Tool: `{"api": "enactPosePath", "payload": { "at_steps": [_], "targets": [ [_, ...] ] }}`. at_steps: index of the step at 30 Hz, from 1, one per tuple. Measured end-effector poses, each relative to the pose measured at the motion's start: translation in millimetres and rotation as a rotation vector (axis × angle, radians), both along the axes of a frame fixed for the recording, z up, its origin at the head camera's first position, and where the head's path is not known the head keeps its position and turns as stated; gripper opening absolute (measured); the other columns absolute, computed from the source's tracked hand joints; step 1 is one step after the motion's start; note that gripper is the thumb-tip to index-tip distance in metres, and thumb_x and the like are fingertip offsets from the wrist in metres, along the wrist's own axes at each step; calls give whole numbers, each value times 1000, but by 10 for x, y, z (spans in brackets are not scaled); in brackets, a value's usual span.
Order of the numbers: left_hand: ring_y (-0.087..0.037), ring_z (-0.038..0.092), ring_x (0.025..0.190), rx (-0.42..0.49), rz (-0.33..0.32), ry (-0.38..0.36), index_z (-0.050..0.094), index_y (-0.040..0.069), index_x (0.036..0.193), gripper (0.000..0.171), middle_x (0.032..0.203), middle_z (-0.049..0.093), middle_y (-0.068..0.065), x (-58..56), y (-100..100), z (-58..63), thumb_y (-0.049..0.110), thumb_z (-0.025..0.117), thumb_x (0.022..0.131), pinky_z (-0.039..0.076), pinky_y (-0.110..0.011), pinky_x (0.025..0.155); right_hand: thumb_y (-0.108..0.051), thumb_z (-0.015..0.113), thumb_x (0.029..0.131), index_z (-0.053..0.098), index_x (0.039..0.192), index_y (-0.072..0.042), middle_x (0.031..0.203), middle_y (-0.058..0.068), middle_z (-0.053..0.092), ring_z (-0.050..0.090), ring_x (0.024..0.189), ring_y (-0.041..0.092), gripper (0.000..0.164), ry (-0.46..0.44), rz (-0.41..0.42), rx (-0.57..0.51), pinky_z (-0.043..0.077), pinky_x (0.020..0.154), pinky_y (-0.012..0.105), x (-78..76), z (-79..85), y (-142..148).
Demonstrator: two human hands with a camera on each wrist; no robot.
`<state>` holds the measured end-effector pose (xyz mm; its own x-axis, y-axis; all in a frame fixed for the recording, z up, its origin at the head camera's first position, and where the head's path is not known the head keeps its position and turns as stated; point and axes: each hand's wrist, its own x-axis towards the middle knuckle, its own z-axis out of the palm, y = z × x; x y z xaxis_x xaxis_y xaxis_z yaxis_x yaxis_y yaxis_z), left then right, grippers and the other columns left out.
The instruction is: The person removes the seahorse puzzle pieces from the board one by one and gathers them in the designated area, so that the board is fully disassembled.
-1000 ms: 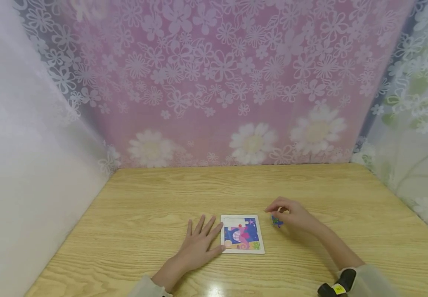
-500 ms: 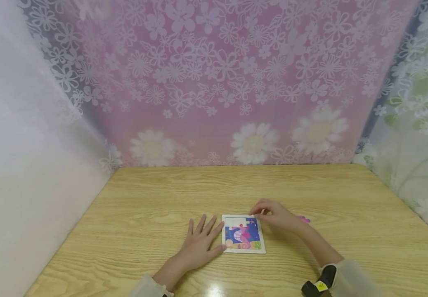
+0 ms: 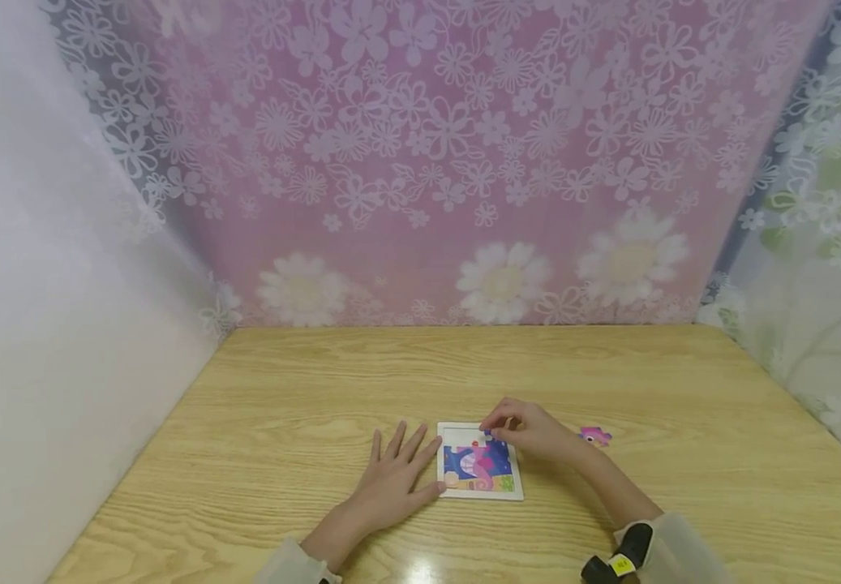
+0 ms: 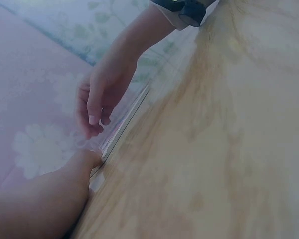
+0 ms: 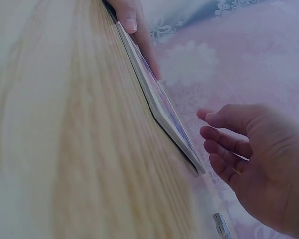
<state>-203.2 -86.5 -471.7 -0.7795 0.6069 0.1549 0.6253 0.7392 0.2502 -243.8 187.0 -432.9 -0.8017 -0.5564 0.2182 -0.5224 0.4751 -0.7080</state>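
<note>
- Head view: square puzzle board (image 3: 482, 495), between the hands.
- Left hand (image 3: 388, 484): fingers spread, touching the board's near edge.
- Right hand (image 3: 525, 430): fingertips narrow, beside the white gap (image 3: 458, 435); holding, cannot tell.

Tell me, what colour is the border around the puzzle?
The border is white, seen best in the head view.

Your left hand (image 3: 389, 488) lies flat, fingers spread, thumb stretched toward the right hand (image 3: 533, 428). Near its fingertips, your right hand arches with bent fingers, thumb and index tips drawn close together.
</note>
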Motion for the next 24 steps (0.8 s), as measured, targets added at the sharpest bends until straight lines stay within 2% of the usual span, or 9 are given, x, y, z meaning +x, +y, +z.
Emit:
{"api": "enactPosePath", "payload": {
  "at_steps": [14,24],
  "targets": [
    [-35,1,136,6,-1,-16,26,21,147,67,151,15,-7,1,-4,7,61,26,92,-7,-60,100,-7,63,87,70,92,-13,91,-2,55,48,77,14,10,-7,5,62,44,66,26,-22,-80,36],
    [-36,3,136,4,4,-2,26,21,146,67,151,16,-7,4,-3,15,60,26,93,-5,-61,100,-11,68,84,70,89,-17,96,-3,52,45,77,17,9,-25,-7,123,40,65,27,-9,-70,47]
  ]
}}
